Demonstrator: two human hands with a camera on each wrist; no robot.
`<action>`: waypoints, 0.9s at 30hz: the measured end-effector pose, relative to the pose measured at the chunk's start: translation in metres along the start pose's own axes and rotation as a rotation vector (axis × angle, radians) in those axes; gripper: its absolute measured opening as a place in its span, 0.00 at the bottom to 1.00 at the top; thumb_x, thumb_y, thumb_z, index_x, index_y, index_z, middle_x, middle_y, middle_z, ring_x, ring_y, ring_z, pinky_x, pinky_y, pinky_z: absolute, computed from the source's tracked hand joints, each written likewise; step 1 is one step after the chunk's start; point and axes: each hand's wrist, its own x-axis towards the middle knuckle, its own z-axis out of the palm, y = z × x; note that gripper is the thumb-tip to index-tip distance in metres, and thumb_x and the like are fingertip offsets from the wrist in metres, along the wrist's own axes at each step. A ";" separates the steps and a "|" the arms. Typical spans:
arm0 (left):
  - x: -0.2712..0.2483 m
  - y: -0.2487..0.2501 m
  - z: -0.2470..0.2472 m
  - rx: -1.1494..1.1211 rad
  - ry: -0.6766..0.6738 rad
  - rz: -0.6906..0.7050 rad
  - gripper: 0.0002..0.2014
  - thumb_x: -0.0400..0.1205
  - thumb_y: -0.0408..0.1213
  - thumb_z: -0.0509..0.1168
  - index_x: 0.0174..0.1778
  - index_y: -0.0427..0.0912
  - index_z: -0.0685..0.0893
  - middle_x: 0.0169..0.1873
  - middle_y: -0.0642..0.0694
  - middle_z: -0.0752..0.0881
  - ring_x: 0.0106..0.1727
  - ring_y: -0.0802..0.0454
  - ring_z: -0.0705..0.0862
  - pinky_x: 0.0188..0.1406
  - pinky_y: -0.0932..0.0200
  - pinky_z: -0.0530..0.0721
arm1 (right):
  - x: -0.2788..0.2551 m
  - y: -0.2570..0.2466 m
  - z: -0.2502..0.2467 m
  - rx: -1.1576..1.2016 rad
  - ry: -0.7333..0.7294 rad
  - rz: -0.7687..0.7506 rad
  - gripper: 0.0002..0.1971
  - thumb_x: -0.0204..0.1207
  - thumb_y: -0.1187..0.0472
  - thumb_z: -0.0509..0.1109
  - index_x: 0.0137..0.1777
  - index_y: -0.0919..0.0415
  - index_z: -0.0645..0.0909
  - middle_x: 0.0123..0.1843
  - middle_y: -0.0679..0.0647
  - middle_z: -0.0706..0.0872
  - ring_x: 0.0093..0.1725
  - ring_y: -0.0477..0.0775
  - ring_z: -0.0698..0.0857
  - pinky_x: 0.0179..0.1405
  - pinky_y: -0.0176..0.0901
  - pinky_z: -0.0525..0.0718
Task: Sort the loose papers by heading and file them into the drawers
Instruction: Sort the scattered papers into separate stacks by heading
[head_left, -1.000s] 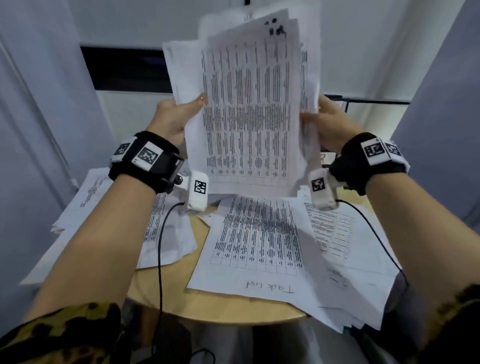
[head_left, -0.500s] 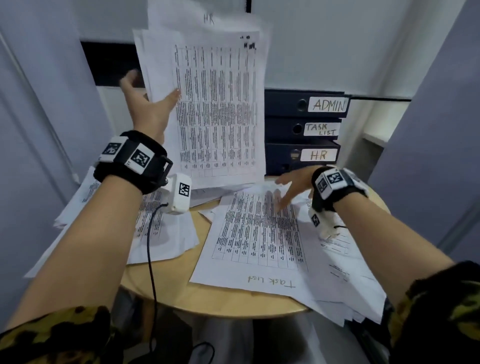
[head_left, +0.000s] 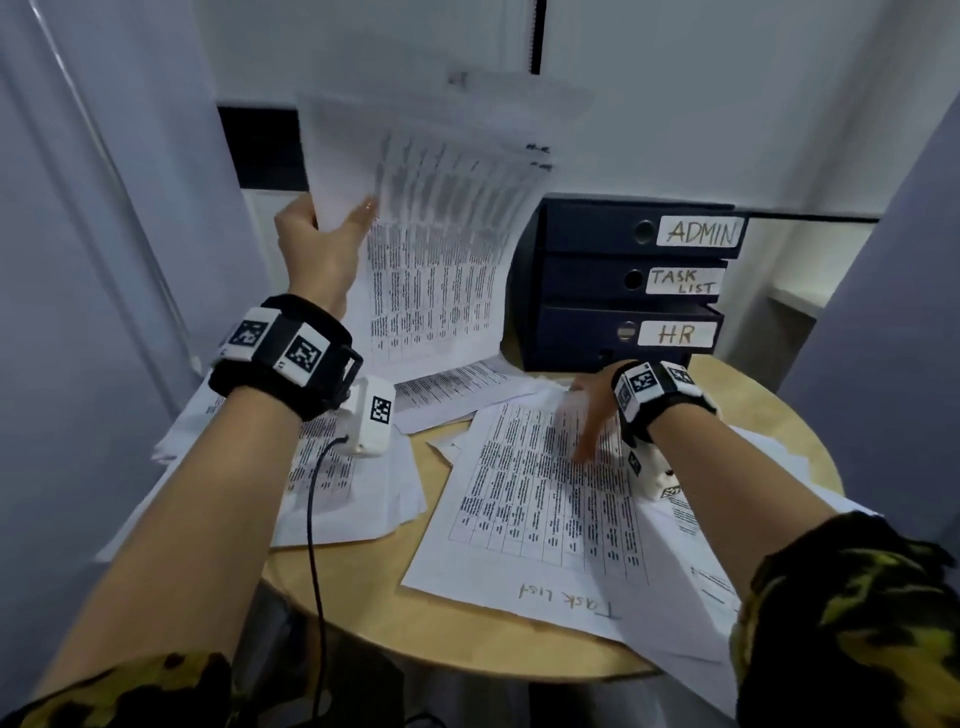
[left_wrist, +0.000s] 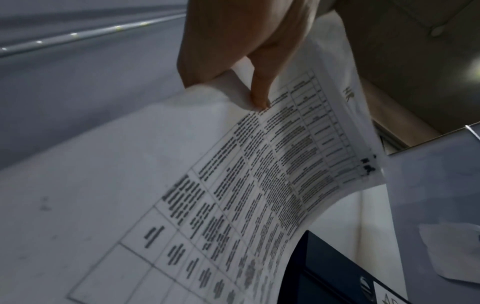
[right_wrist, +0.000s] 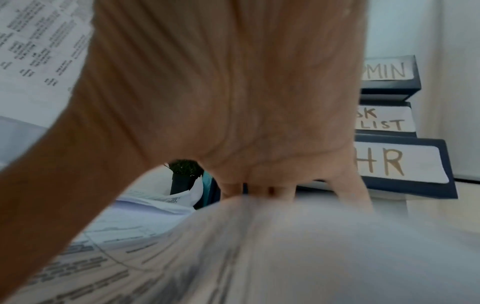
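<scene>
My left hand (head_left: 332, 228) grips a stack of printed table sheets (head_left: 436, 234) by its left edge and holds it upright above the table; the left wrist view shows the thumb (left_wrist: 259, 96) pinching the stack (left_wrist: 259, 174), whose back sheet is headed "HR". My right hand (head_left: 589, 410) lies flat, fingers spread, on a sheet headed "Task List" (head_left: 540, 509) on the round wooden table (head_left: 363, 608). Dark blue drawers labelled ADMIN (head_left: 701, 232), TASK LIST (head_left: 684, 281) and HR (head_left: 675, 333) stand stacked at the back right. In the right wrist view the palm (right_wrist: 221, 102) presses on blurred paper (right_wrist: 285, 246).
More loose sheets lie on the table's left (head_left: 353, 493) and right (head_left: 769, 457) sides, some hanging over the edge. Grey partition walls (head_left: 78, 260) stand close on both sides. A black cable (head_left: 314, 545) hangs from my left wrist camera.
My right hand let go of the raised stack and came down onto the Task List sheet. My left hand now holds the stack alone and has swung it to the left, baring the drawers.
</scene>
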 end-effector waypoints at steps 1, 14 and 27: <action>0.003 -0.001 -0.002 -0.034 0.036 -0.013 0.12 0.76 0.37 0.75 0.51 0.44 0.81 0.51 0.49 0.87 0.52 0.55 0.87 0.60 0.59 0.83 | -0.018 -0.006 -0.005 0.010 0.008 -0.021 0.39 0.29 0.32 0.86 0.48 0.37 0.85 0.45 0.43 0.92 0.39 0.48 0.88 0.35 0.41 0.87; 0.050 0.007 -0.077 -0.094 0.601 0.002 0.34 0.83 0.39 0.66 0.82 0.41 0.57 0.79 0.47 0.65 0.76 0.54 0.68 0.77 0.61 0.65 | -0.166 -0.037 -0.098 -0.206 0.545 0.185 0.16 0.81 0.63 0.62 0.67 0.64 0.79 0.65 0.62 0.83 0.64 0.65 0.83 0.58 0.55 0.80; 0.059 0.037 -0.127 -0.094 0.720 0.112 0.33 0.82 0.45 0.65 0.81 0.43 0.61 0.74 0.50 0.70 0.72 0.55 0.74 0.74 0.57 0.73 | -0.237 -0.060 -0.175 1.024 1.042 -0.318 0.33 0.76 0.69 0.62 0.80 0.54 0.57 0.64 0.62 0.76 0.59 0.65 0.80 0.51 0.56 0.88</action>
